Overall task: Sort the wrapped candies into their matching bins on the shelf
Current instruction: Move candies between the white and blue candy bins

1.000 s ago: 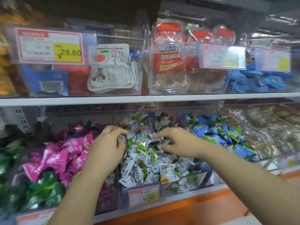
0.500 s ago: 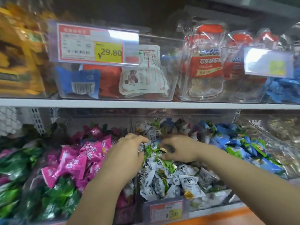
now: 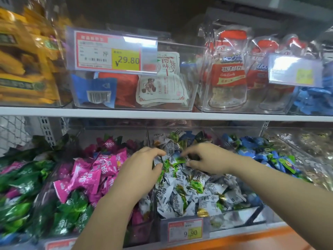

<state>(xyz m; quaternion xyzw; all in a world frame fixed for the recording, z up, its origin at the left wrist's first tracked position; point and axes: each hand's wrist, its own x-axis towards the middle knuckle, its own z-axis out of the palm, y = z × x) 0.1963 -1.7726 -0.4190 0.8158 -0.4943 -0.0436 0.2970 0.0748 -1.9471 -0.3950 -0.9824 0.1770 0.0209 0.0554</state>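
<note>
L hand (image 3: pixel 144 170) & R hand (image 3: pixel 212 159) pinch light, slippery white-green candies (image 3: pixel 173 160) at 12 o'clock in the clear bin (image 3: pixel 234 220); grab crinkly ends.

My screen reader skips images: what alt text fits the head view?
The left hand and right hand each pinch white-and-green wrapped candies in a clear bin on the lower shelf. Pink candies lie left of it, blue candies right.

a shop: price tags (image 3: pixel 112 51) (29.80, 9.90) on candy bins (image 3: pixel 234 216).
</note>
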